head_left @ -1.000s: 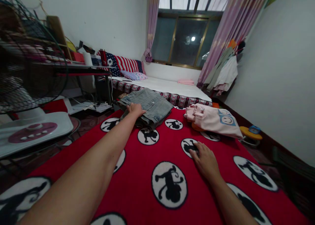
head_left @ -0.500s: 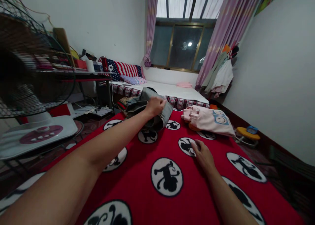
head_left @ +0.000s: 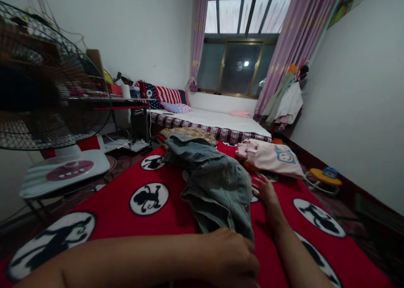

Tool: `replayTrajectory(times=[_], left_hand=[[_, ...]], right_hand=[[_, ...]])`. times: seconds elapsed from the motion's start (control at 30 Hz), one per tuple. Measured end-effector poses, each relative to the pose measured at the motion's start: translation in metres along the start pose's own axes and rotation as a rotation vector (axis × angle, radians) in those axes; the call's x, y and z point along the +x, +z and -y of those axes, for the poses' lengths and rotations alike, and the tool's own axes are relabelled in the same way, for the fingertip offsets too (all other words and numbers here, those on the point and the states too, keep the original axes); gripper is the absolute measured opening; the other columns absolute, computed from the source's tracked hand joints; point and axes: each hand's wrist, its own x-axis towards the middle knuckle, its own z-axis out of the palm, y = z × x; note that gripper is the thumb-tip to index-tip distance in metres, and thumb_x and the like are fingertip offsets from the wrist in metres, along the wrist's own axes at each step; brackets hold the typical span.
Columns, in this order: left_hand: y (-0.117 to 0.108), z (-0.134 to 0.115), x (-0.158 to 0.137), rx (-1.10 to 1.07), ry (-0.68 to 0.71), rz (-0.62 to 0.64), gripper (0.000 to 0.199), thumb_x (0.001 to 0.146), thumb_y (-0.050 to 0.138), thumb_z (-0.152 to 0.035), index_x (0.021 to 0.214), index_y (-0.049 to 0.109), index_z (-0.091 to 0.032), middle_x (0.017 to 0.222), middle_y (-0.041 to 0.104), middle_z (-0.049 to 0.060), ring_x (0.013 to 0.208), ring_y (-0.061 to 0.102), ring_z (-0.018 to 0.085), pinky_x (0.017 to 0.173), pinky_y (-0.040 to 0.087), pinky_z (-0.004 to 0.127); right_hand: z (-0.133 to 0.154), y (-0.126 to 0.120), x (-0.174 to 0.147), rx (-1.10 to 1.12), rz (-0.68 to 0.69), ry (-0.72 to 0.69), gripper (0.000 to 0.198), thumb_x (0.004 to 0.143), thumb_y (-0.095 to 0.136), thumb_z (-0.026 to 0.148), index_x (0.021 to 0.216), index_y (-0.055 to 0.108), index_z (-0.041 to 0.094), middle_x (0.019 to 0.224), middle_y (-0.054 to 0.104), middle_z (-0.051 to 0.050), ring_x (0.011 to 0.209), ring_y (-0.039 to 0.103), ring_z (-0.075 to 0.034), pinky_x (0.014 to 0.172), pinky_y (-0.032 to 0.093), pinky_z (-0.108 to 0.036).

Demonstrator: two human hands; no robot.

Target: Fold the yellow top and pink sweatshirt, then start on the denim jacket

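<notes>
A faded grey-blue denim garment (head_left: 221,183) lies stretched across the red blanket (head_left: 116,233), crumpled at its far end. At its near end, my left hand (head_left: 230,258) is closed on the cloth, with the fingertips hidden beneath the hand. My right hand (head_left: 267,195) is by the garment's right edge, fingers spread; whether they touch the denim I cannot tell. Past the right hand lies a folded pale pink garment (head_left: 268,155) with a blue smiley patch. A tan patterned bag (head_left: 189,133) is partly covered by the far end of the denim.
A fan (head_left: 47,86) stands at the left beside a white plastic chair (head_left: 66,170). A desk (head_left: 126,99) with clutter is behind them. A bed (head_left: 217,116) runs below the window. On the right is a yellow stool (head_left: 325,176).
My left hand has come back toward me, drawing the denim garment out along the blanket and uncovering the tan bag. The right hand has spread its fingers beside the cloth.
</notes>
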Motion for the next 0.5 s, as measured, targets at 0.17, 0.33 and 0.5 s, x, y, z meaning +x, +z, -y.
replayTrajectory(times=[0.17, 0.33, 0.5], left_hand=[[-0.064, 0.027, -0.010, 0.054, -0.110, -0.447, 0.020, 0.093, 0.051, -0.030, 0.091, 0.068, -0.019, 0.090, 0.070, 0.005, 0.084, 0.064, 0.015, 0.074, 0.049, 0.025], [-0.079, 0.117, -0.021, 0.261, -0.724, -0.765, 0.064, 0.077, 0.071, -0.042, 0.135, 0.051, -0.023, 0.139, 0.051, 0.012, 0.129, 0.044, 0.032, 0.108, 0.035, 0.046], [-0.055, 0.146, -0.021, 0.100, -0.874, -0.588, 0.044, 0.079, 0.068, -0.037, 0.119, 0.062, -0.020, 0.110, 0.066, 0.009, 0.103, 0.061, 0.027, 0.093, 0.047, 0.038]], right_hand=[[-0.004, 0.006, -0.001, -0.116, 0.090, -0.052, 0.085, 0.073, 0.067, 0.064, 0.142, 0.037, 0.024, 0.144, 0.047, -0.017, 0.127, 0.052, -0.029, 0.101, 0.045, -0.044], [-0.012, 0.002, 0.005, -0.158, 0.061, -0.070, 0.077, 0.076, 0.062, 0.067, 0.136, 0.044, 0.022, 0.141, 0.050, -0.017, 0.125, 0.053, -0.028, 0.102, 0.045, -0.044], [-0.018, 0.000, 0.010, -0.150, -0.029, -0.022, 0.072, 0.078, 0.055, 0.071, 0.131, 0.050, 0.021, 0.131, 0.058, -0.013, 0.113, 0.061, -0.026, 0.093, 0.052, -0.041]])
